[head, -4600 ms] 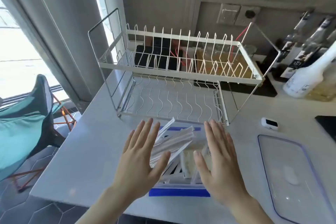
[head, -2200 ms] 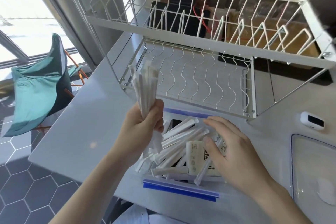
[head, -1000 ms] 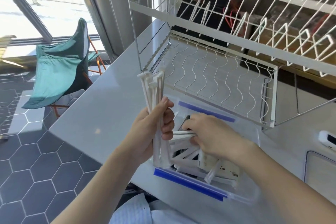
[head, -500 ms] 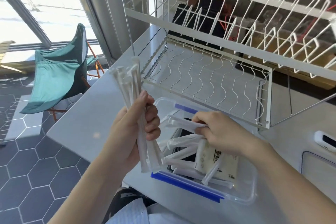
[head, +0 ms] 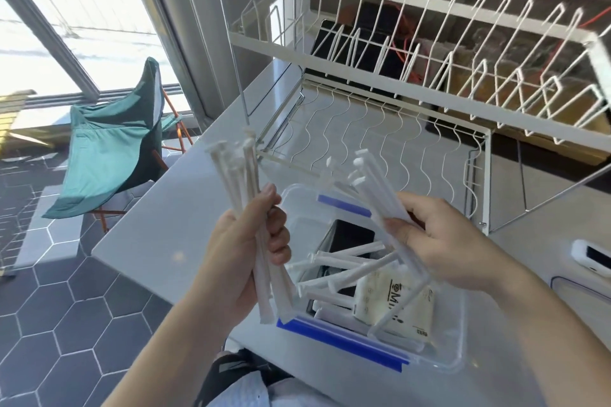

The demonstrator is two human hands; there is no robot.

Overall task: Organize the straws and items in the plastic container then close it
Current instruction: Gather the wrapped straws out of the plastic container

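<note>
A pale grey countertop [head: 158, 235] ran beside a large window, above dark hexagonal floor tiles [head: 59, 317], with a teal folding chair [head: 109, 149] below. A white wire dish rack [head: 413, 76] stood at the back. Near the front edge sat the clear plastic container [head: 456, 334], blue-clipped and uncovered, holding loose wrapped straws [head: 344, 261], a cream printed packet [head: 393, 304] and a dark flat item [head: 350, 235]. Above it, the left hand [head: 244, 254] clenched an upright bundle of straws [head: 241, 182]; the right hand [head: 443, 244] pinched a second, tilted handful [head: 370, 192].
</note>
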